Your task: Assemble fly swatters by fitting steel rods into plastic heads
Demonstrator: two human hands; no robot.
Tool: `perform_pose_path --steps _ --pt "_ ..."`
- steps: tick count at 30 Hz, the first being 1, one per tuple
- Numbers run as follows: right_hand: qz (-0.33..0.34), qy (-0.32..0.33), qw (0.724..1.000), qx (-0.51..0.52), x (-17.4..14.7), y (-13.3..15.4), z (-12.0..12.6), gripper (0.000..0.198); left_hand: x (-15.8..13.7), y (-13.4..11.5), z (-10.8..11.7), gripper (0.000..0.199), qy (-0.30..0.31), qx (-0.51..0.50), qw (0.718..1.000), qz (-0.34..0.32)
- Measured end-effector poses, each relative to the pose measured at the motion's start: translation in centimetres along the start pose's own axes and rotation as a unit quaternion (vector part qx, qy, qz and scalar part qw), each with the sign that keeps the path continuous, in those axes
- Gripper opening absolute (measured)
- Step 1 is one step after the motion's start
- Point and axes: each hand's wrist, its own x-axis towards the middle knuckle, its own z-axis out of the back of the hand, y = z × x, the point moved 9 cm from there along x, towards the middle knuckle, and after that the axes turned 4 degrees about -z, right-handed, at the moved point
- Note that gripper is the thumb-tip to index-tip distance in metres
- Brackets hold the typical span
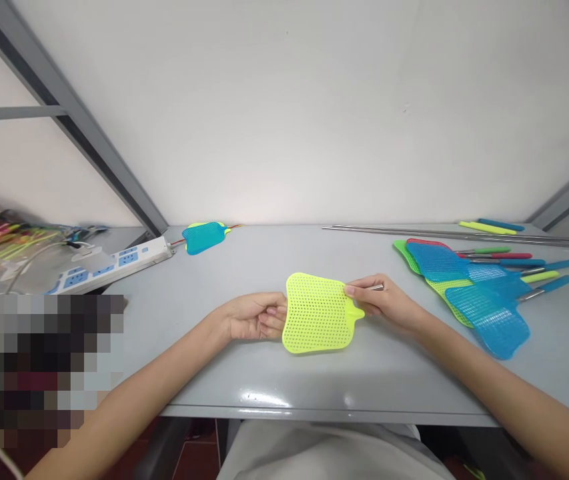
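Note:
A yellow-green fly swatter head (317, 313), perforated and with a short pointed neck at its right, is held upright above the table between my hands. At its left edge is my left hand (257, 317), its fingers curled and partly hidden behind the head. My right hand (384, 300) pinches the upper right corner, thumb on the front. A short bit of metal rod (377, 287) shows at the right fingers; the rest of it is hidden. The neck of the head has no handle on it.
Assembled fly swatters (489, 320) in blue, green, yellow and red are piled at right. Behind them lie long metal rods (414, 231) and loose grips (489, 228). Blue and yellow heads (207, 238) lie back left, near a power strip (114, 265) and bagged parts (4, 247).

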Motion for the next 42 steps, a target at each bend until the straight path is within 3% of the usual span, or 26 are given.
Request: perform_pose_path --steps 8,14,16,19,22,27,30,37,42 --pt "-0.001 0.046 0.999 -0.020 -0.4 0.1 -0.6 0.024 -0.8 1.4 -1.4 0.025 0.061 0.173 0.982 0.032" --pt "0.010 0.031 0.999 0.039 -0.3 0.7 0.2 0.027 -0.4 -1.6 -0.8 0.014 -0.025 0.144 0.983 -0.113" --pt "0.015 0.017 0.999 0.044 -0.2 0.8 0.5 0.029 -0.6 -2.4 -1.1 0.020 -0.037 0.139 0.977 -0.157" --pt "0.023 -0.011 0.999 0.043 -0.1 0.8 1.0 0.033 -1.5 -3.9 -1.6 0.027 -0.046 0.186 0.951 -0.241" --pt "0.023 -0.040 0.998 0.045 0.0 0.6 1.4 0.039 -2.8 -5.5 -1.7 0.024 -0.082 0.269 0.899 -0.335" --pt "0.014 -0.057 0.997 0.047 0.1 0.2 1.7 0.042 -3.6 -6.8 -1.3 0.027 -0.137 0.348 0.832 -0.410" --pt "0.011 -0.056 0.997 0.043 0.1 0.0 1.6 0.042 -3.7 -6.9 -1.0 0.034 -0.161 0.350 0.821 -0.422" --pt "-0.002 -0.054 0.998 0.041 0.0 -0.3 1.4 0.043 -3.7 -7.0 -0.6 0.024 -0.195 0.349 0.811 -0.427" --pt "-0.007 -0.055 0.998 0.043 0.1 -0.3 1.2 0.044 -4.2 -7.4 -0.7 0.023 -0.220 0.376 0.786 -0.439"
